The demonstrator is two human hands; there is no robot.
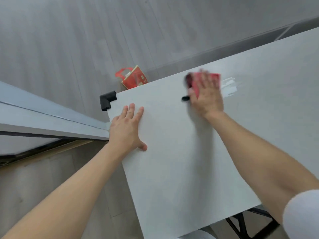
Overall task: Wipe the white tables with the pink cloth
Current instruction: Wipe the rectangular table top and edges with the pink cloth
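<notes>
Right hand (206, 94) flat on pink cloth (213, 78), fingers straight, pressing it to white table (181, 161) — left hand (126, 128) open, palm down near black corner guard (107, 100).

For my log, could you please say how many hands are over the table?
2: left hand flat near the corner guard; right hand pressing the pink cloth farther right.

Your right hand (206, 97) presses flat on the pink cloth (212, 78), blurred, near the white table's (172, 161) far edge. Your left hand (126, 130) lies flat near the black corner guard (107, 100). A red bag (134, 78) sits on the floor beyond.
</notes>
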